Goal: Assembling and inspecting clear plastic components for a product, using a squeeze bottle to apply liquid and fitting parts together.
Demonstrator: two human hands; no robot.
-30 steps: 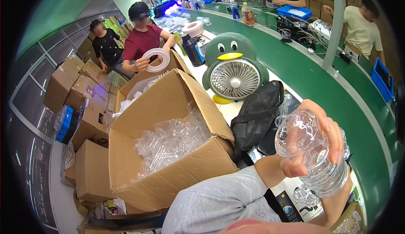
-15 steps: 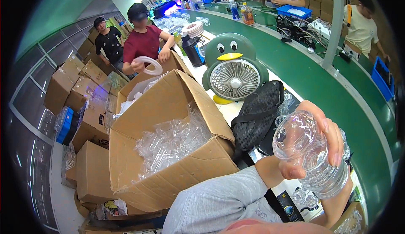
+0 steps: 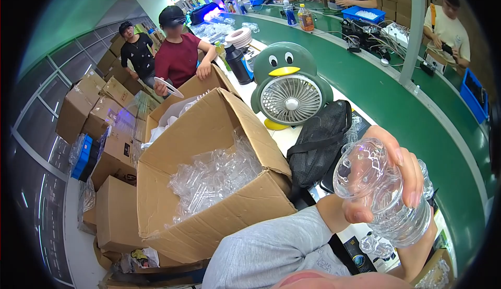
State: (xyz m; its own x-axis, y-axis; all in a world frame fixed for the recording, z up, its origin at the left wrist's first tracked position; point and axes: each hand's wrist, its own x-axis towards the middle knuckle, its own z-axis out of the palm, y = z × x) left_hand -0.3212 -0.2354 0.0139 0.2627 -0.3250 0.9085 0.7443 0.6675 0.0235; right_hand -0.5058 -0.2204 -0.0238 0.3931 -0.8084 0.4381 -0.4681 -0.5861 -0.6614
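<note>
A clear, bulbous, bottle-like vessel (image 3: 389, 197) with a wide round end is held up close at the lower right. My left hand (image 3: 402, 166) is closed around its narrower middle, fingers over the top and thumb at the near side. Behind the vessel's ribbed lower end, my right hand (image 3: 419, 252) shows only in part; its fingers are hidden. Beneath the vessel, a smaller clear knobbly piece (image 3: 377, 245) lies near a dark printed box (image 3: 360, 255).
An open cardboard box (image 3: 209, 208) of clear plastic pieces stands at my left. Beyond the vessel are a black mesh bag (image 3: 321, 145) and a penguin-shaped fan (image 3: 289, 88). A green conveyor (image 3: 376, 91) curves along the right. A co-worker holds a white ring (image 3: 169, 88) over another box.
The vessel's wide end has shifted slightly left, with my left hand still around it. The co-worker's ring has moved left and turned edge-on. The person at far right now has hands raised together.
</note>
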